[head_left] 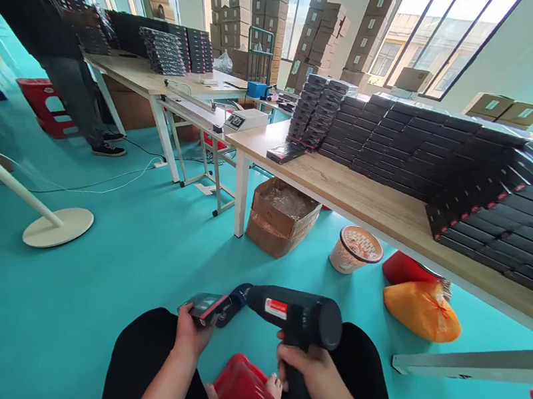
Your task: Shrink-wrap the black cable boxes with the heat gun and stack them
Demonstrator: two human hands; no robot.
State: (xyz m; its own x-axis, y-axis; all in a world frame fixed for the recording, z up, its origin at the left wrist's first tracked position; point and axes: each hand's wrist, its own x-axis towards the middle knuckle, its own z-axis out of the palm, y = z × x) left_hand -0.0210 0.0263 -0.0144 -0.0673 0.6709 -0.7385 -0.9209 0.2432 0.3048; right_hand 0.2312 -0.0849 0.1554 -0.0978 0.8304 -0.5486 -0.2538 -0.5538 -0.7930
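My left hand (192, 331) is closed around a flat black box (207, 308) with a red edge and a shiny top, held above my left knee. My right hand (303, 370) grips the handle of a black heat gun (296, 312) with a red and white label. The gun's nozzle points left towards the box, and a dark blue shape (233, 305) shows between the two; I cannot tell what it is. Below my hands is a red plastic stool (245, 395), between my legs.
Stacks of black boxes (407, 144) stand on the wooden table (379, 194) at right. Beneath it are an open carton (272, 227), a waste basket (351, 257) and an orange bag (423, 310). A person (46, 23) stands at far left, beyond a white stand base (58, 228).
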